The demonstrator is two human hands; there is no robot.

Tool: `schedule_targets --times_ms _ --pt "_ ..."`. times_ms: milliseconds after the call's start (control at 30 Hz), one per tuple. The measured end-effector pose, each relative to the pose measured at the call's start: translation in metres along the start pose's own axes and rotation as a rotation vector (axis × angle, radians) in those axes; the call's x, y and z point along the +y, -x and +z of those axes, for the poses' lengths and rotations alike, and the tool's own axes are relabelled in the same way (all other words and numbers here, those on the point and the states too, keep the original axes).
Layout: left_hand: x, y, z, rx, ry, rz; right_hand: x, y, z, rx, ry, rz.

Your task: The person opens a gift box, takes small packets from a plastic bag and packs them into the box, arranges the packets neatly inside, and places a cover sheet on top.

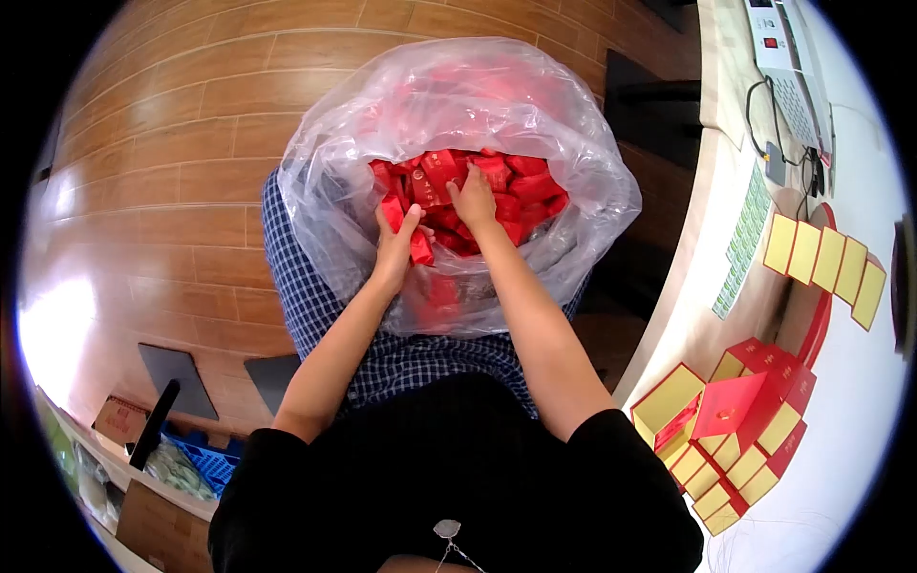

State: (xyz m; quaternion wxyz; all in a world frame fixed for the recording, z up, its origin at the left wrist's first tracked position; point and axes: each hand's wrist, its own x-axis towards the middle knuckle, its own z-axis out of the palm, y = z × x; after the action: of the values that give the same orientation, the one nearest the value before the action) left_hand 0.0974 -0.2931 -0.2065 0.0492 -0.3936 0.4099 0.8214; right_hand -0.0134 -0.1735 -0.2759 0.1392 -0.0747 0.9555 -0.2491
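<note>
Now the left hand (pixel 393 250) is holding red packs (pixel 421 250); the right hand (pixel 475 202) is touching more, grip unclear. Many are sitting in the bag (pixel 594 181), some seemingly in an open box (pixel 663 401).

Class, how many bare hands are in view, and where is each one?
2. The left hand holds red packets at the opening of the clear plastic bag; the right hand is among the packets inside. No others show.
</note>
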Motion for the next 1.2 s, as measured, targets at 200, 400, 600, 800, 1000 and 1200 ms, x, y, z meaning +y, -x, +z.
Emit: schedule_targets --times_ms 200,400,600,800,1000,1200 --pt "0.007 0.004 0.005 0.028 -0.013 0.020 0.026 -0.004 0.035 -0.168 -0.550 0.264" --pt "0.006 0.003 0.006 0.008 -0.010 0.009 0.027 0.054 -0.022 -0.624 -1.597 0.805" --pt "-0.012 -0.006 -0.005 -0.008 -0.187 0.090 -0.001 0.074 -0.043 -0.781 -1.318 0.645" --pt "0.006 0.009 0.007 -0.160 -0.261 0.014 -0.034 0.059 -0.092 -0.567 0.019 0.010" --pt "0.003 0.012 0.009 -0.262 -0.381 0.115 -0.042 0.048 -0.106 -0.211 -0.323 -0.451" --pt "-0.005 0.011 0.004 -0.272 -0.398 0.109 -0.040 0.053 -0.104 -0.362 -0.348 -0.363"
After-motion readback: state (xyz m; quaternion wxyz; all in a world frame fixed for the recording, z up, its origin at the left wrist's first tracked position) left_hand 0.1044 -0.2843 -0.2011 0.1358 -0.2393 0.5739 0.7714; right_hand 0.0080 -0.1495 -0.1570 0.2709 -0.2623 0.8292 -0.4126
